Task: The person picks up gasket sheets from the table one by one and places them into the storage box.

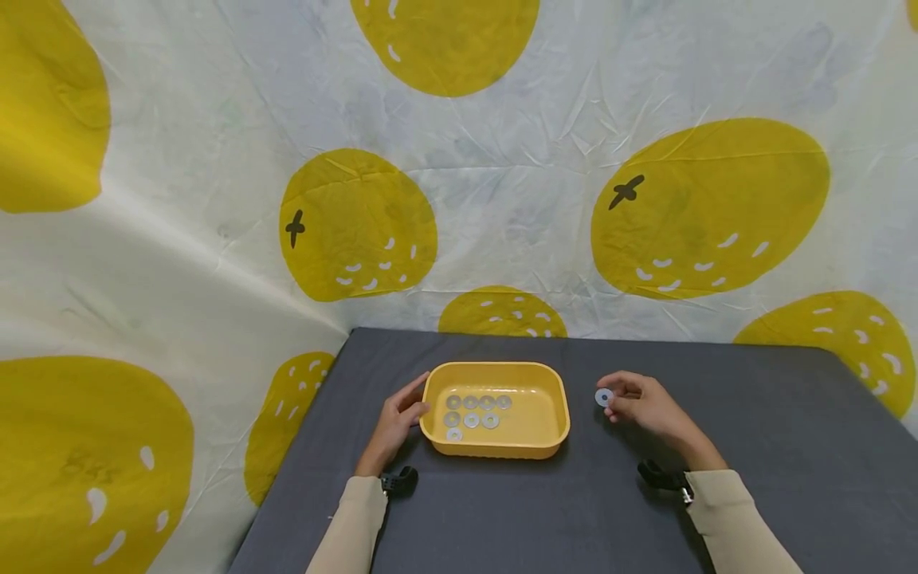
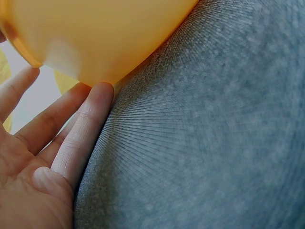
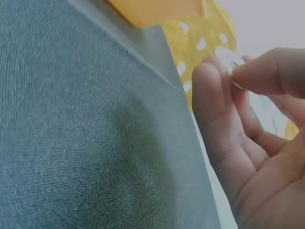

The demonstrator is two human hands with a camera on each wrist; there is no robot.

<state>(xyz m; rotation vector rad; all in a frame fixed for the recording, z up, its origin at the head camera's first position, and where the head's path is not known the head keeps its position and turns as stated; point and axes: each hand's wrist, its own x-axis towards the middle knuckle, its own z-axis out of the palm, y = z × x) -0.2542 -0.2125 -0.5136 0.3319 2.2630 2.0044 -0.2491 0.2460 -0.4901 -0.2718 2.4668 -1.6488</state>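
Note:
A yellow rectangular tray [image 1: 531, 414] stands on the dark cloth with several flat metal washers [image 1: 471, 420] inside. The washers lie flat towards its left end, in rows: several at the back, three in the middle, one in front. My left hand [image 1: 393, 424] rests at the tray's left side, its thumb at the rim. In the left wrist view, nearly straight fingers [image 2: 78, 138] touch the tray's outer wall. To the right of the tray, raised off the cloth, my right hand [image 1: 649, 408] pinches one washer [image 1: 598, 395] between thumb and fingers. Edge-on, that washer [image 3: 235, 84] is partly hidden by fingertips.
Dark grey cloth [image 1: 502, 518] covers the table around the tray. Behind and at the left hangs a pale curtain [image 1: 502, 223] printed with large yellow fruit. A black strap [image 1: 402, 481] circles the left wrist, another [image 1: 660, 477] the right.

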